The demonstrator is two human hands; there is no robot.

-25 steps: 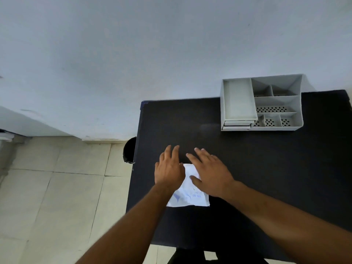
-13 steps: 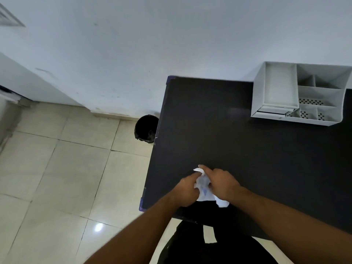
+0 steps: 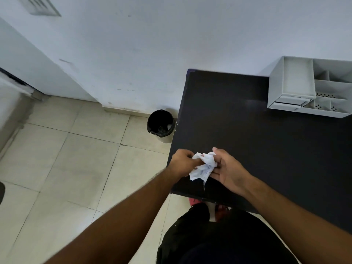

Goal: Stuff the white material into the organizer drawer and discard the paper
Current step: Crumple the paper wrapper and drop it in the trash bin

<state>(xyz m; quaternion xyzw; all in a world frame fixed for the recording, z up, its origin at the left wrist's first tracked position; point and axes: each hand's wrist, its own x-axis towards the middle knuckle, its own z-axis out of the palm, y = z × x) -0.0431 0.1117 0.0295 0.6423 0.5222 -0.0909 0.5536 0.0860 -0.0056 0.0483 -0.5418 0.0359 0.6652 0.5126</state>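
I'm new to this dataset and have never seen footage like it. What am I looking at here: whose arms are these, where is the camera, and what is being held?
There is no machine here. These are a person's two bare arms, filmed by one wide-angle camera worn on their head, looking forward and down. The left hand and the right hand together grip a crumpled white paper with faint writing, over the near left part of a black table. At the table's far side, by the wall, stands a grey desk organizer with open compartments. On the tiled floor beside the table stands a small bin with a black liner.
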